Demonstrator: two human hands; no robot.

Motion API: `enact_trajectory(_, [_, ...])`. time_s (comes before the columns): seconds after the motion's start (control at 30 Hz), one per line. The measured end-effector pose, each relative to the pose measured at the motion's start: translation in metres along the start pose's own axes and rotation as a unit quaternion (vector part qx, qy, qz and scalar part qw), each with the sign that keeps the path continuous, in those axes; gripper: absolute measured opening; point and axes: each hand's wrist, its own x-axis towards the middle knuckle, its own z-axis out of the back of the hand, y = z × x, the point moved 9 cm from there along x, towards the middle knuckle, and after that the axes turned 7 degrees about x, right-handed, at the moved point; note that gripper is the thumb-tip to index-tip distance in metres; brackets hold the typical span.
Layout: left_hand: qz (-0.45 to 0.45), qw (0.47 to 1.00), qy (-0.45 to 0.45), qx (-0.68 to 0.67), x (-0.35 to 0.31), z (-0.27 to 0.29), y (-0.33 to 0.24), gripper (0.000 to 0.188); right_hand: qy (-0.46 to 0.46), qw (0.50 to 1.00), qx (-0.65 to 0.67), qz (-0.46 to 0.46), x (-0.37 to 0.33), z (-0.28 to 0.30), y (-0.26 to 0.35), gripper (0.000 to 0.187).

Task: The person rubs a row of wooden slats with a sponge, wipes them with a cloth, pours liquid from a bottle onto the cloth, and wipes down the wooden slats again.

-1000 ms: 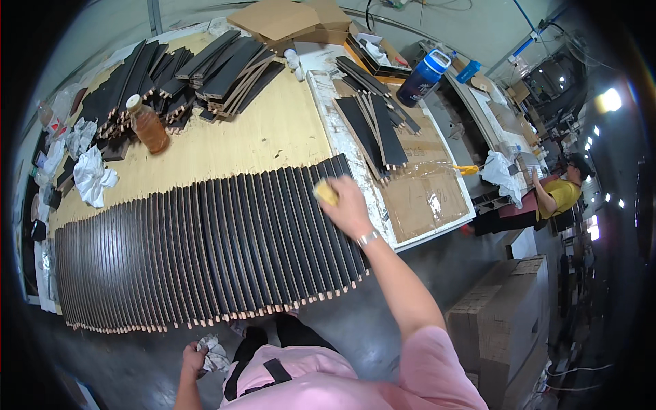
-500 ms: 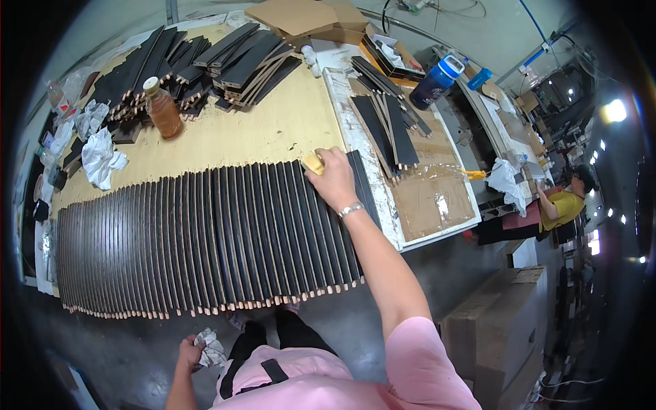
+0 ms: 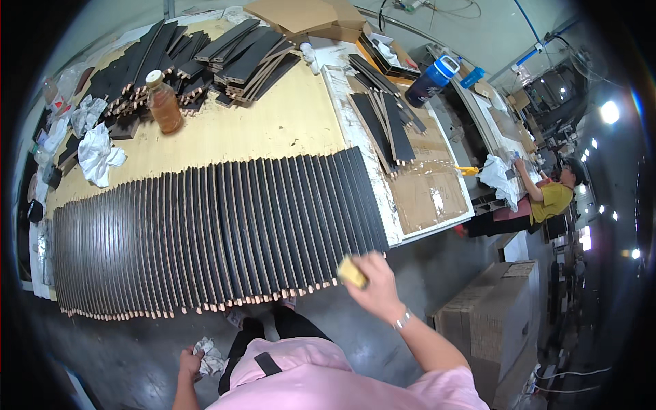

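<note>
A yellow sponge [image 3: 352, 272] is gripped in my right hand [image 3: 376, 288], which is at the near right end of a long row of dark slats [image 3: 219, 236]. The slats lie side by side along the table's front edge, with pale wooden pegs showing at their near ends. Low at my left side, my left hand [image 3: 189, 361] is closed on a crumpled white cloth [image 3: 210, 357], which may be paper. It hangs below the table edge, apart from the slats.
Behind the row lie piles of dark slats [image 3: 249, 61] and an amber bottle [image 3: 164, 102]. More slats [image 3: 386, 126] rest on cardboard at right, near a blue bottle [image 3: 432, 82]. Cardboard boxes [image 3: 492, 321] stand on the floor at right. A co-worker in a yellow top [image 3: 552, 201] is beyond.
My right hand has come from the far ends of the slats toward me, past their near ends, with the sponge. My left hand stays low with the crumpled cloth.
</note>
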Motion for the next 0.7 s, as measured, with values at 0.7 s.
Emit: enact_trajectory(0.7, [-0.008, 1.0, 0.013, 0.003, 0.033, 0.012, -0.033, 0.026, 0.042, 0.996, 0.009, 0.072, -0.013, -0.036, 0.029, 0.059])
